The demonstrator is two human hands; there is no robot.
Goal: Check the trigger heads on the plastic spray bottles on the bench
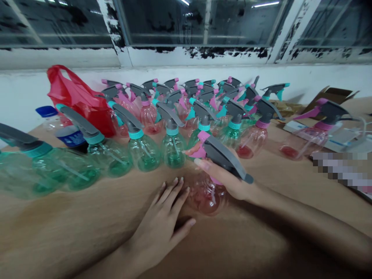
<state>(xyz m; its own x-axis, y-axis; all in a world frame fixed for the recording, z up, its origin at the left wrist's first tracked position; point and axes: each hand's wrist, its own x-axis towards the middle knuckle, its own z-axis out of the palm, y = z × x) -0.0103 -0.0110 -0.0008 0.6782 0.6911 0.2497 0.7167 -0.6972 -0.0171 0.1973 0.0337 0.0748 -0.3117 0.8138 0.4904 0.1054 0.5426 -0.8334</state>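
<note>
My right hand is closed around the neck and trigger of a spray bottle with a clear pinkish body, a pink collar and nozzle, and a grey head. This bottle is just above or on the table; I cannot tell which. Left of it, my left hand rests with its fingers stretched out, the fingertips close to the bottle's body. Behind both hands, green spray bottles with teal collars stand in a slanting row. A pink spray bottle stands behind my right hand.
Many more spray bottles crowd the table's back. A red plastic bag and a blue-capped drink bottle are at the left. To the right are another pink spray bottle, an open cardboard box and a wall with windows behind.
</note>
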